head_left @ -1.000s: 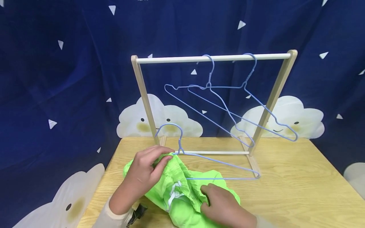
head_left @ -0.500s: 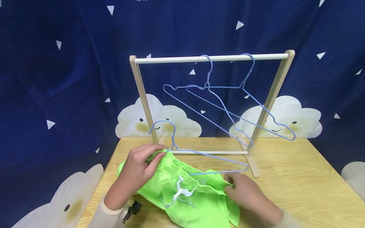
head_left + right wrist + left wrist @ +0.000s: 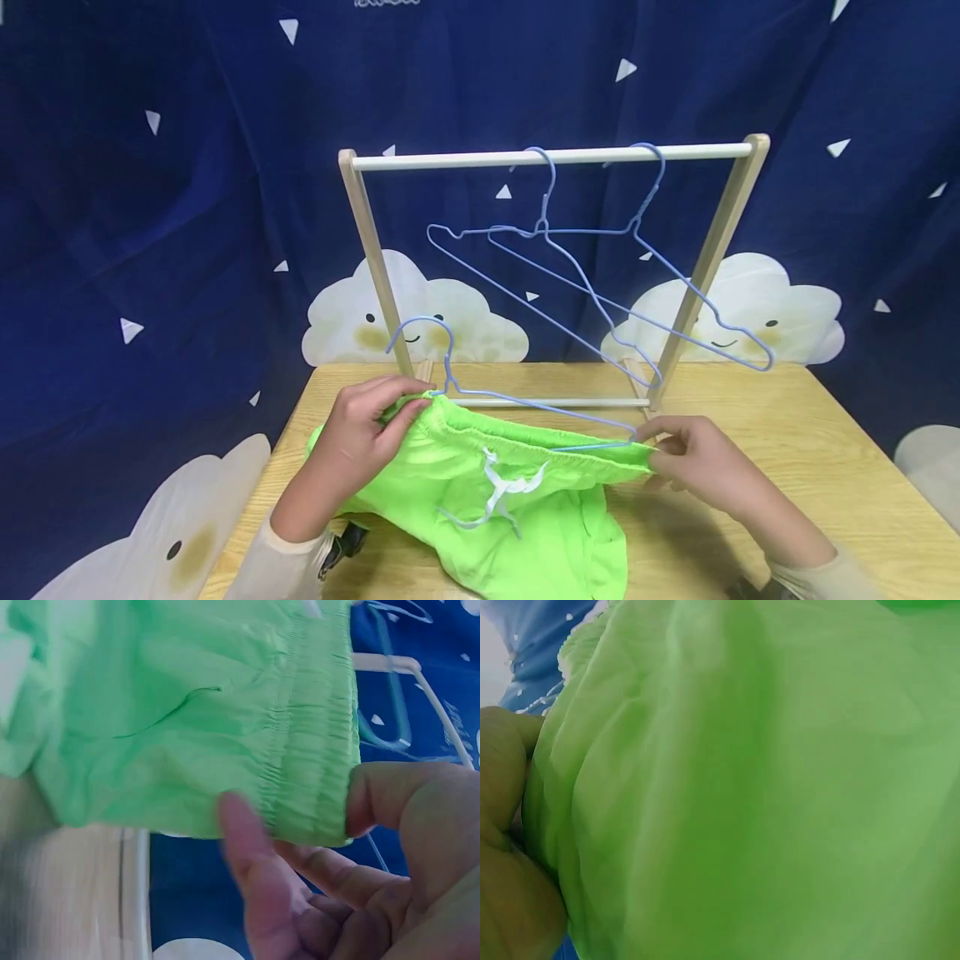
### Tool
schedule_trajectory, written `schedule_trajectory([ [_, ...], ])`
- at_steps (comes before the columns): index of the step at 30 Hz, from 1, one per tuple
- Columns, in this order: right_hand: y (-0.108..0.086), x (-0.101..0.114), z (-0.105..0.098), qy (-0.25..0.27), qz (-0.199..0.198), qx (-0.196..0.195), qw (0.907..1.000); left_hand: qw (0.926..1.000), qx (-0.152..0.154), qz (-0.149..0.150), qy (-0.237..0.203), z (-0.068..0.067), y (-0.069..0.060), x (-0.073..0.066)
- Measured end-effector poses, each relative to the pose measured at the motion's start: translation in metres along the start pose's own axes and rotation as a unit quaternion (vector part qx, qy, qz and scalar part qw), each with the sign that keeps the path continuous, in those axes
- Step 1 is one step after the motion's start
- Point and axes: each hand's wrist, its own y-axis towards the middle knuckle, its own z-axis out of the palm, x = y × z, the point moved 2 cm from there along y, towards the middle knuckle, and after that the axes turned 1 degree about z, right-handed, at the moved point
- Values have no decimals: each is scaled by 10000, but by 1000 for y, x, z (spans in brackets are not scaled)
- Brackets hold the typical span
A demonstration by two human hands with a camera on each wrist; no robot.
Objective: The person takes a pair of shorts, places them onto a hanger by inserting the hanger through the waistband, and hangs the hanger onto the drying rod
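Observation:
Bright green shorts point(image 3: 517, 517) with an elastic waistband and a white drawstring point(image 3: 510, 486) are held up over the table in the head view. A blue wire hanger point(image 3: 525, 402) stands partly inside the waist opening, its hook above the left end. My left hand point(image 3: 367, 429) pinches the waistband's left corner, close to the hanger's neck. At the right end of the waistband my right hand point(image 3: 693, 458) grips the corner with thumb and fingers, beside the hanger's right tip. In the right wrist view the ribbed waistband point(image 3: 315, 735) lies between the right hand's digits. Shorts cloth point(image 3: 742, 787) fills most of the left wrist view.
Behind the hands stands a wooden rack with a white top bar point(image 3: 450, 160). Two more blue hangers point(image 3: 588, 283) hang from it, towards the right. The wooden table point(image 3: 787, 467) extends to the right, and a dark blue curtain point(image 3: 187, 208) with clouds hangs behind.
My right hand has moved right and slightly up, drawing the waistband out along the hanger. The bunched shorts have spread wide. Left hand and hanger hook have shifted slightly left.

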Motion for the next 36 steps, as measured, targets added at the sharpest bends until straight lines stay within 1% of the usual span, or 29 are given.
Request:
schedule_trajectory([
  [3, -3, 3, -11, 389, 31, -61, 9992, 10000, 71, 11, -54, 2, -1, 2],
  [7, -5, 10, -19, 611, -24, -204, 9979, 9997, 195, 120, -63, 4, -1, 3],
  [11, -6, 19, -21, 439, -237, -363, 9981, 9986, 260, 387, 245, 5, 0, 1],
  [13, -7, 25, -21, 393, -369, -432, 9976, 9977, 255, 464, 432, 4, 0, 0],
  [17, -8, 38, -14, 479, -745, -499, 9948, 9967, 168, 505, 620, 4, 1, -4],
  [20, -9, 48, -5, 376, -1019, -592, 9923, 9976, 131, 413, 544, 4, 1, -6],
  [24, -9, 58, 8, -185, -1208, -1042, 9870, 9993, 83, 274, 242, 6, 0, -8],
  [26, -8, 61, 15, -431, -1309, -1271, 9823, 9996, 57, 265, 113, 8, 0, -9],
  [27, -7, 62, 19, -552, -1421, -1379, 9786, 9996, 54, 260, 74, 9, 0, -10],
  [30, -4, 64, 30, -845, -1890, -1549, 9660, 9997, 60, 252, 1, 11, 0, -13],
  [33, -2, 68, 39, -1075, -2520, -1616, 9481, 9997, 49, 236, -63, 13, 0, -15],
  [36, 0, 71, 46, -1302, -3149, -1524, 9277, 9995, 72, 261, -149, 16, 1, -19],
])
